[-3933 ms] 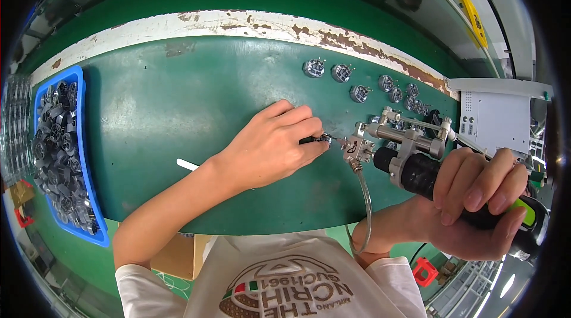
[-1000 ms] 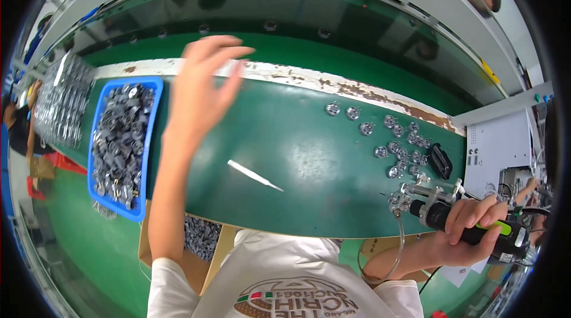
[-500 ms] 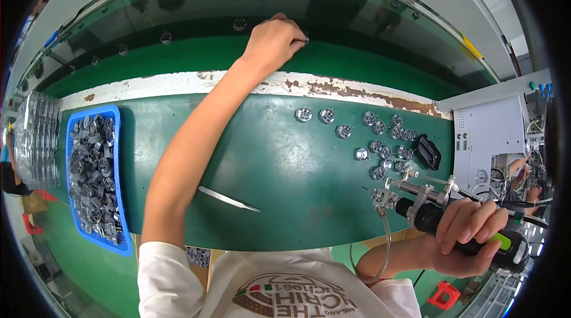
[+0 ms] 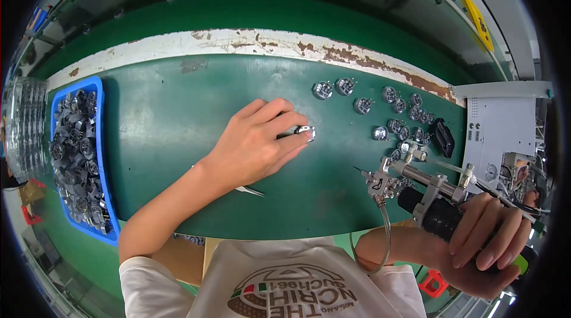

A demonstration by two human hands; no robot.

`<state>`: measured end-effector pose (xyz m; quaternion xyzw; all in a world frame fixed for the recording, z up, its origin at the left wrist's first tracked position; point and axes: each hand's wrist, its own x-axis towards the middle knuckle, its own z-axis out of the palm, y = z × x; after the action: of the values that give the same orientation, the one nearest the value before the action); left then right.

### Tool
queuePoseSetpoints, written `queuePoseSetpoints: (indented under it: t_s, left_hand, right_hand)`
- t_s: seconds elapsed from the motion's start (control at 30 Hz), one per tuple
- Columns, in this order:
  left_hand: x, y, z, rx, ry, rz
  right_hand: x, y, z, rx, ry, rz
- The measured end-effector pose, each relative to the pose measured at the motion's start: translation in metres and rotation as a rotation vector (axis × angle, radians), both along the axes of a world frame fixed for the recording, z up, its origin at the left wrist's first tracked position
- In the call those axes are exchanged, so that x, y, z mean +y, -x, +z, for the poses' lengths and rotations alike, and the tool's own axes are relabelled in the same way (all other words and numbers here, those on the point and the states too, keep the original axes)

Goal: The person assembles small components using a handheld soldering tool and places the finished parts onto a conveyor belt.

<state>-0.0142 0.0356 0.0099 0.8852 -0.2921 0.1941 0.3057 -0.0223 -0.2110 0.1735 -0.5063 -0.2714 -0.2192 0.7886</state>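
Note:
My left hand (image 4: pixel 259 142) is over the middle of the green bench, its fingertips closed around a small round silvery part (image 4: pixel 306 133). My right hand (image 4: pixel 488 240) wraps around a black cylindrical hand tool (image 4: pixel 439 218) at the lower right. This tool carries a metal valve block (image 4: pixel 380 183) with a thin needle-like tip and a clear hose (image 4: pixel 385 229). White tweezers (image 4: pixel 253 191) lie partly hidden beneath my left forearm. To the right, several similar round parts (image 4: pixel 363 105) with thin pins are scattered on the bench, some behind the tool.
A blue tray (image 4: pixel 102 157) heaped with grey round parts stands at the left, beside stacked clear plastic trays (image 4: pixel 27 130). Past the chipped white ledge (image 4: pixel 238 39) runs a green conveyor belt (image 4: pixel 238 11) carrying several parts. A black holder (image 4: pixel 442 138) sits near a white box-shaped machine (image 4: pixel 496 124).
My left hand has come back from the conveyor to the bench, with a round part in its fingers. The right hand still grips the tool. The view has tilted.

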Motion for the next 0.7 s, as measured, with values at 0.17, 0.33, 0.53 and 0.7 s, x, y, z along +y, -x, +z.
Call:
queuePoseSetpoints:
  t_s: [0.17,0.33,0.53,0.7]
  left_hand:
    - [-0.007,0.009,-0.005,0.046,0.076,-0.064]
    - [-0.016,0.012,-0.009,0.042,0.065,-0.096]
    - [-0.016,0.013,-0.014,0.059,0.071,-0.089]
    - [-0.016,0.013,-0.013,0.062,0.068,-0.087]
  right_hand:
    - [0.015,-0.005,-0.004,0.082,0.058,-0.113]
    - [0.002,-0.031,0.005,0.155,0.251,0.422]
    - [-0.014,-0.04,0.009,0.22,0.467,0.721]
    - [0.01,-0.024,-0.007,0.168,0.287,0.479]
